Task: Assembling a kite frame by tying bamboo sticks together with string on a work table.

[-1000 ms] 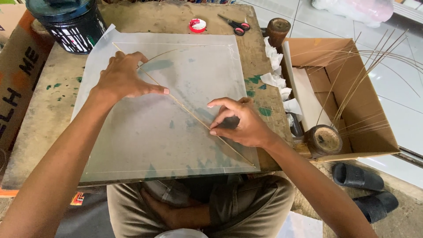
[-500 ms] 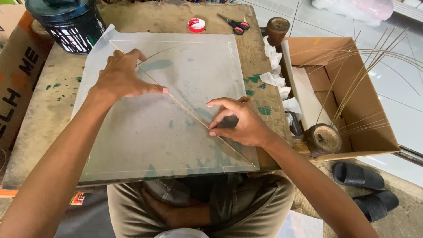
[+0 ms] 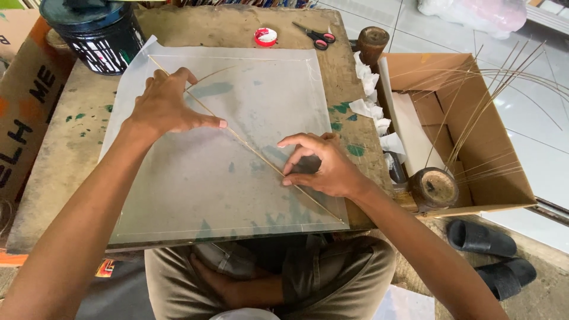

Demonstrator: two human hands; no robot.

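Pressing a thin pale bamboo stick [image 3: 249,148] onto a square sheet of translucent white paper [image 3: 237,106], the person works on a worn, paint-flecked wooden table [image 3: 53,160]. The stick runs diagonally across the sheet, from its 10 o'clock corner to its 4 o'clock corner. Left hand [image 3: 166,106] lies flat, fingers spread, pinning the upper stretch of the stick; it grips nothing. Right hand [image 3: 323,166] has its fingers bent and drawn together, tips bearing on the lower stretch. Judgement: the stick should stay true to the corners, so pressure ought to be even and travel along it without dragging the paper. At 12 o'clock from the sheet lie a round red lid [image 3: 266,37] and red-handled scissors [image 3: 315,37]; at 3 o'clock an open brown cardboard box [image 3: 504,172] holds more sticks.
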